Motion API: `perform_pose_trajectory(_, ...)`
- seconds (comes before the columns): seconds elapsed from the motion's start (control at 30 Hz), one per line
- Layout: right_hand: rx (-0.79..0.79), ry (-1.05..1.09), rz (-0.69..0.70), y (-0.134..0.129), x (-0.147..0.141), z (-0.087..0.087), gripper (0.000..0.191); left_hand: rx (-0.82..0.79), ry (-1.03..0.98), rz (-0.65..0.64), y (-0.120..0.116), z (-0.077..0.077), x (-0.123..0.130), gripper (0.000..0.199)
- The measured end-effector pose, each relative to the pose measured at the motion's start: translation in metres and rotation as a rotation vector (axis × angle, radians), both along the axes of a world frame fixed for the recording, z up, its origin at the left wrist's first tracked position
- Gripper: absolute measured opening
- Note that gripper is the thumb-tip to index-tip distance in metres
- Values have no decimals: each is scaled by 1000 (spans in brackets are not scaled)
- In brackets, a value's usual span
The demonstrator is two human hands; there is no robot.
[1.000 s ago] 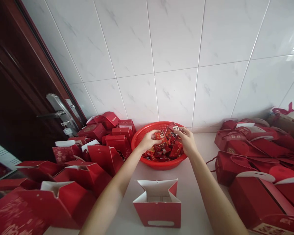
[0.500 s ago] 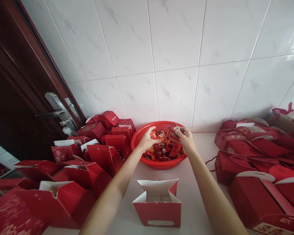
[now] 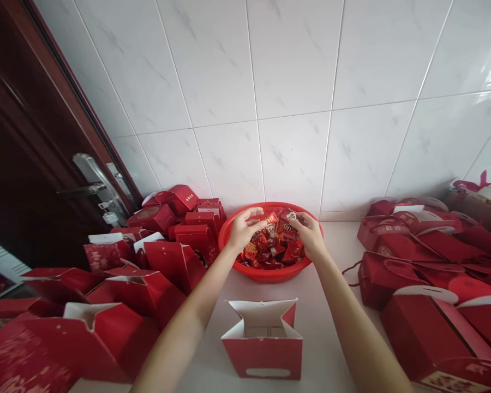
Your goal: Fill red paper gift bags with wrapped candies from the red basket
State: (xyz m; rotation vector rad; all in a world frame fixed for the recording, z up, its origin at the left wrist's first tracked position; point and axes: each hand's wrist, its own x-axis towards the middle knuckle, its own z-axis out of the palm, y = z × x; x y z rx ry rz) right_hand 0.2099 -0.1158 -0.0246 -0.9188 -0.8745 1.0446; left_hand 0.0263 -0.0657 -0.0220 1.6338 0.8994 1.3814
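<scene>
Over the left side of a red plastic basket (image 3: 276, 276) is my left hand (image 3: 244, 229), its thumb and fingers curved toward a red wrapped candy (image 3: 271, 220) near the tips. Whether it grips that candy is unclear. My right hand (image 3: 310, 232), above the basket's right side, pinches a dark red candy packet (image 3: 287, 216) with a white heart mark. Beneath both hands lie several wrapped candies (image 3: 270, 250) in red and orange. Nearer to me, between my forearms, an open red box (image 3: 265, 356) with a white inside stands upright on the white table.
Several open red boxes (image 3: 167, 262) crowd the left side. At the right are several closed red boxes (image 3: 433, 327), some with cord handles. A tiled wall (image 3: 290, 153) rises behind the basket, and a dark door (image 3: 36, 125) is at the left.
My left hand has shifted slightly, with its fingers now near a red candy higher in the basket. My right hand has moved a little to the left with the dark packet.
</scene>
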Motion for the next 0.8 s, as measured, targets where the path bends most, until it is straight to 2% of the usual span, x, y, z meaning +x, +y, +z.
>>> perform_pose_trajectory(0.1, -32, -57, 126, -5, -1, 5, 40, 23, 75, -89, 1, -2, 1, 34)
perform_pose_trajectory(0.33, -32, -73, 216, -7, 0, 5, 43, 45, 142, -129, 0, -3, 3, 34)
perform_pose_trajectory(0.5, -28, -66, 198, -6, 0, 4, 49, 26, 182, -216, -4, -1, 3, 40)
perform_pose_trajectory(0.8, -8, -62, 206, -7, 1, 5, 41, 43, 200, -219, -4, 0, 2, 44)
